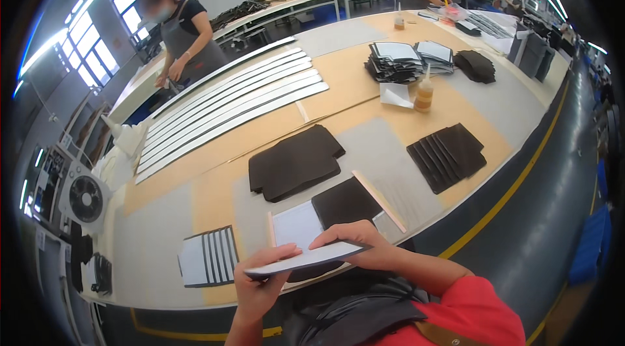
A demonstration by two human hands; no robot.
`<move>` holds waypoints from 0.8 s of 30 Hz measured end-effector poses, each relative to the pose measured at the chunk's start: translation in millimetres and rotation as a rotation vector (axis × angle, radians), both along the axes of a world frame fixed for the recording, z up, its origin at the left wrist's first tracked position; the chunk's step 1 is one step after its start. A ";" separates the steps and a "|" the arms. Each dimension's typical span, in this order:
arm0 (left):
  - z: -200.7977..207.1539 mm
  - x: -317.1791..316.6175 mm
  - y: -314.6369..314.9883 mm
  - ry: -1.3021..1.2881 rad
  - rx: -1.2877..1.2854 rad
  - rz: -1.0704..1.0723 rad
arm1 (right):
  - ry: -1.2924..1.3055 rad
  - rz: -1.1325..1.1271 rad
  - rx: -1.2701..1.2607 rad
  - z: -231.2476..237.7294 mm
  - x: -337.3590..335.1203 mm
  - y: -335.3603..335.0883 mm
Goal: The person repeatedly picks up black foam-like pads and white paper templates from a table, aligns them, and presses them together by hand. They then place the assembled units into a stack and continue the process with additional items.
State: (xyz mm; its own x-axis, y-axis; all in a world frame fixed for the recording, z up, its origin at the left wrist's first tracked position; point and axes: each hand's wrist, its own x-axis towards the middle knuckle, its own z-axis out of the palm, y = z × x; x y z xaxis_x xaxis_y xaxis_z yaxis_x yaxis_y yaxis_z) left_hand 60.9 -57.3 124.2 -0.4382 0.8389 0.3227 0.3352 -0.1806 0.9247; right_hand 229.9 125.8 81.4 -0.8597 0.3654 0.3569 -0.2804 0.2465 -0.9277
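Near the table's front edge I hold a flat panel [306, 259], pale on top with a dark edge, raised and tilted above the tabletop. My left hand [263, 277] grips its left end, thumb on the pale face. At the other end my right hand [361, 242] has hold of it, thumb on top and fingers partly hidden beneath. Just beyond lie a white sheet [296, 223] and a black panel [345, 201], between two thin wooden strips; one wooden strip [379, 201] slants at the right. A stack of black sheets [293, 162] rests farther back.
Fanned pale panels with dark edges [208, 258] lie left; fanned black pieces [448, 157] lie right. A glue bottle [424, 93] stands beside stacked panels [394, 59]. Long white strips [234, 111] cover the far left. A co-worker [189, 33] stands across the table; a fan [84, 197] is left.
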 end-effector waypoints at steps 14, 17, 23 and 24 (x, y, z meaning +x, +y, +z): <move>-54.8 8.1 -8.7 -0.407 -0.293 0.211 | -0.233 -0.118 0.038 -46.1 6.0 -18.7; -70.3 10.9 -8.8 -0.450 -0.270 0.263 | -0.400 -0.094 -0.052 -44.2 0.6 -18.3; -77.9 7.5 -1.5 -0.611 -0.278 0.245 | -0.333 -0.164 -0.083 -65.9 -10.3 -15.3; -78.0 6.7 -1.4 -0.678 -0.284 0.235 | -0.355 -0.168 -0.083 -64.0 -12.4 -14.1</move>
State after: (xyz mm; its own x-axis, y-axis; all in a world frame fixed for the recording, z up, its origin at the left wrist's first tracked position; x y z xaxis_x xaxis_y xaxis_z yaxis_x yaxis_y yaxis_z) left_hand 67.6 -58.7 46.2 -0.6401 0.7099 -0.2938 -0.3212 0.1000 0.9417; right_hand 217.5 111.7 17.4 -0.8499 0.5267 0.0118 0.0988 0.1815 -0.9784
